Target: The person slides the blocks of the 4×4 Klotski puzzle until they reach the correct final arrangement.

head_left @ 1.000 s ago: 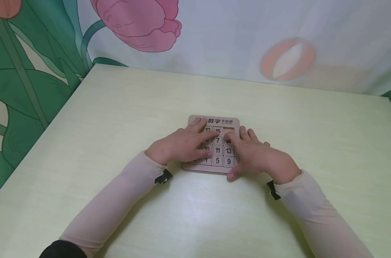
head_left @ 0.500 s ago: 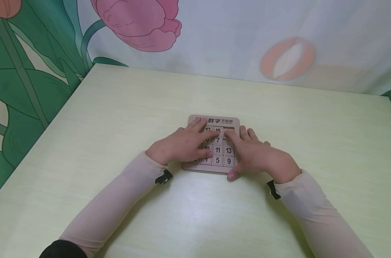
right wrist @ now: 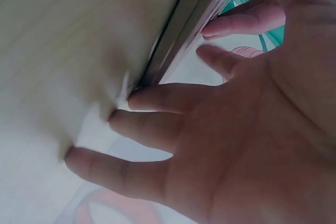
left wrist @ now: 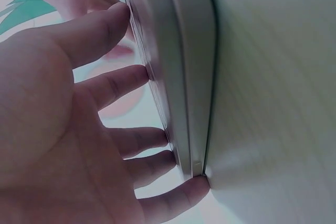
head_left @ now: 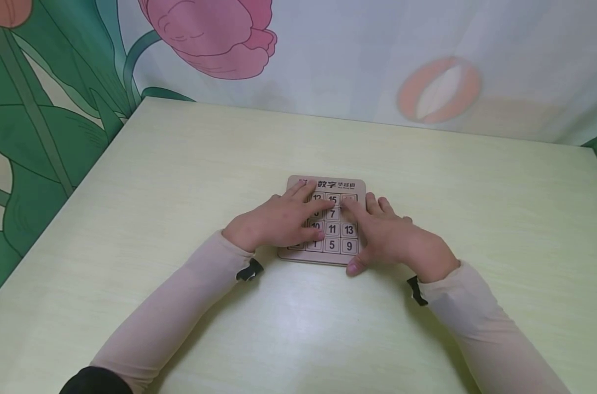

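Note:
A flat number puzzle board [head_left: 323, 261] with square numbered tiles lies on the table. The left hand [head_left: 283, 219] spreads over its left part, fingertips and thumb on the tiles; in the left wrist view this hand [left wrist: 94, 119] touches the board [left wrist: 173, 77] with its little finger at the edge. The right hand [head_left: 392, 235] is at the right side, index finger over the tiles near the upper right corner, thumb by the lower right corner. In the right wrist view the right hand [right wrist: 226, 140] has several fingertips on the table beside the board [right wrist: 184, 30].
The pale table [head_left: 229, 148] extends around the board. Behind it hangs a cloth [head_left: 337, 60] printed with flowers and leaves. A black band [head_left: 96, 380] is on the left sleeve near the lower left.
The 14 tile slid up from the second row, and the upper right slot, earlier vacant, now holds a tile partly under the right index finger. The left hand has stayed put.

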Motion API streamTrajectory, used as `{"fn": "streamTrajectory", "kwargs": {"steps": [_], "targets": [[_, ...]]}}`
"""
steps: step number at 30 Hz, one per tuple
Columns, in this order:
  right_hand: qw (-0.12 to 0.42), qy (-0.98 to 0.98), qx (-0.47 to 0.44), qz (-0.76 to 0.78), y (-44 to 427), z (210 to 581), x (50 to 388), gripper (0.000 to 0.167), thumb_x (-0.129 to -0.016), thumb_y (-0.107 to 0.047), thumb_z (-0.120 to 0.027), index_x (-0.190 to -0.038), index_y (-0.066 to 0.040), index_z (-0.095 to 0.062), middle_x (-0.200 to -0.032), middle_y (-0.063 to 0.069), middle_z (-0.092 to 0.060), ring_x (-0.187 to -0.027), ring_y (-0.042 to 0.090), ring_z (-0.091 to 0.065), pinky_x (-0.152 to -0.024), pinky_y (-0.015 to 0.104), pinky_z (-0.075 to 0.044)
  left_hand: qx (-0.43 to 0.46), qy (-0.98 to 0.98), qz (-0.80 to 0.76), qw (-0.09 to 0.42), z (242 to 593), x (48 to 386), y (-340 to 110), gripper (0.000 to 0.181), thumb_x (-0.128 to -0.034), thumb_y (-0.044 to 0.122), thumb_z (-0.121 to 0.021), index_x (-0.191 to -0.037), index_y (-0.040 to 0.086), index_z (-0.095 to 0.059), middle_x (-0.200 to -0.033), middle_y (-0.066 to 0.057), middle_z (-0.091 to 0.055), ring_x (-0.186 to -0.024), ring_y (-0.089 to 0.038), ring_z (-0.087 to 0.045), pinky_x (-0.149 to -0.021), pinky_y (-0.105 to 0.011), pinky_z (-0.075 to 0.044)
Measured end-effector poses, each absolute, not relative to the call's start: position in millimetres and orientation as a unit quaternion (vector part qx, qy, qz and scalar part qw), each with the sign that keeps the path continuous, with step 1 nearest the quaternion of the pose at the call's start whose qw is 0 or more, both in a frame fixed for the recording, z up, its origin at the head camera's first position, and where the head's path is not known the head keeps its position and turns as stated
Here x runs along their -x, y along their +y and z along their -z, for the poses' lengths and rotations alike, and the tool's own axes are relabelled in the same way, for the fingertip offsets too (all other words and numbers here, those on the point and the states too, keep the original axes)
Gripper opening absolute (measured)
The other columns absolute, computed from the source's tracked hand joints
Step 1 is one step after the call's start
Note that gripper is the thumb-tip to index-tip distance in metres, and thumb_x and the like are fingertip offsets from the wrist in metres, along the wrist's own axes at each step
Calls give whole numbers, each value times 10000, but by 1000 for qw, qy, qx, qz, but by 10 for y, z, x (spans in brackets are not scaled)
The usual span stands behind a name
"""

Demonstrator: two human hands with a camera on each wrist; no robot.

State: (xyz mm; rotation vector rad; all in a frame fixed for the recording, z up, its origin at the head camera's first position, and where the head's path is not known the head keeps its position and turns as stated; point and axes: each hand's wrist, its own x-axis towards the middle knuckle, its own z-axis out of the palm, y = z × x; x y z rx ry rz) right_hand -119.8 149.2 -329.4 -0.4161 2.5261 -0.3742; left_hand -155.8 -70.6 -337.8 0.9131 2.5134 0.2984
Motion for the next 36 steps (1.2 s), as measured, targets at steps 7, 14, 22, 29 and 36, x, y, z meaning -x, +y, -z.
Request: {"fn": "streamTrajectory", "kwargs": {"steps": [7, 14, 22, 29, 36], "targets": [[261, 940, 174, 130, 1433, 3266, 1141, 789, -733, -415, -891, -1301, -149, -411, -1542, 431, -145, -1394, 638, -151, -972, 813, -247, -330, 910, -110, 225, 3378, 1551, -708, 654, -1023, 475, -546, -1599, 257, -327, -1665, -185, -27, -1520, -361, 4, -1099, -669, -259], [272, 939, 165, 131, 1398, 3239, 1127, 772, -745, -385, -875, -1325, -166, -416, -1538, 442, -128, -1394, 637, -152, -973, 811, -248, -328, 910, -111, 229, 3370, 1543, -707, 654, -1023, 472, -548, -1600, 257, -326, -1666, -182, -22, -1520, -359, 18, -1102, -669, -251], [268, 940, 164, 132, 1406, 3258, 1122, 869, -737, -396, -880, -1400, -153, -374, -1545, 433, -121, -1400, 622, -170, -963, 805, -276, -330, 910, -108, 228, 3377, 1553, -706, 656, -1024, 475, -545, -1601, 258, -322, -1664, -187, -16, -1520, -361, 17, -1100, -667, -259], [271, 940, 162, 130, 1412, 3266, 1112, 1027, -742, -407, -876, -1522, -141, -263, -1558, 425, -79, -1415, 613, -125, -983, 803, -248, -329, 909, -107, 231, 3372, 1542, -704, 655, -1024, 469, -547, -1602, 258, -321, -1666, -182, -16, -1520, -358, 19, -1103, -663, -257], [272, 940, 164, 125, 1410, 3256, 1115, 1087, -761, -409, -869, -1576, -134, -204, -1569, 411, -67, -1425, 598, -120, -993, 797, -243, -329, 911, -103, 227, 3381, 1543, -703, 660, -1023, 471, -549, -1603, 257, -318, -1667, -179, -19, -1521, -354, 19, -1098, -669, -259]]}}
